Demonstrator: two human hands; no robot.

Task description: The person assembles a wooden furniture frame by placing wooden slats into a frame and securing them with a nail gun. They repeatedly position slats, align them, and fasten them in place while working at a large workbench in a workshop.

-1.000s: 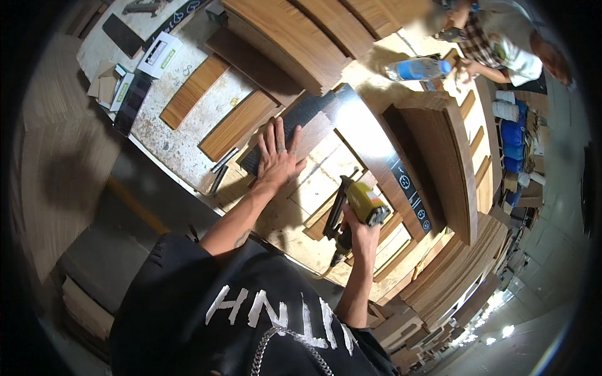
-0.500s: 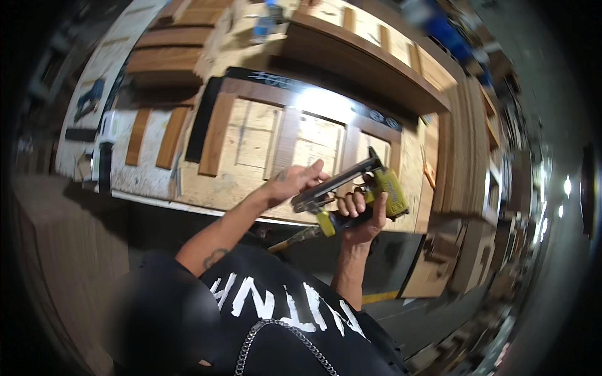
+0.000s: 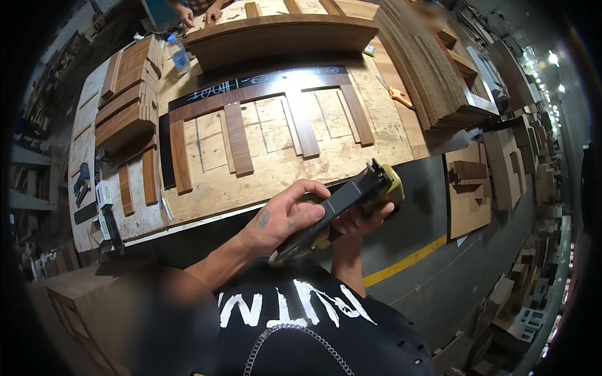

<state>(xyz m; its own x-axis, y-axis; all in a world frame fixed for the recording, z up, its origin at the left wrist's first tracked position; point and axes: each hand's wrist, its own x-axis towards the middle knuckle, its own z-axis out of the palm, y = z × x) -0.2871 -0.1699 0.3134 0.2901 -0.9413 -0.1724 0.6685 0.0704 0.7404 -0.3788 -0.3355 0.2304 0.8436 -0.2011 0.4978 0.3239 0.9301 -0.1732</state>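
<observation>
1. Beyond both grips, a pale wooden surface (image 3: 392, 135) spreads across a workshop; grey floor with a yellow line (image 3: 407, 260) lies to the right of the grips.
2. The nail gun (image 3: 342, 202), black and yellow, is in the two grips, held tilted in front of the person's chest, near the surface's front edge.
3. The left grip (image 3: 285, 216) is closed around the black bar, thumb along it; its other fingers are partly hidden.
4. The right grip (image 3: 360, 219) is curled closed around the gun, below its yellow end; the bar partly hides it.
5. Straight beyond the grips, four wood strips (image 3: 238, 141) run from a long board (image 3: 210, 105) toward the person.
6. Farther beyond the left grip stands a water bottle (image 3: 179, 55); beyond the right grip lies an orange-handled tool (image 3: 399, 97), near stacked boards (image 3: 420, 69).
</observation>
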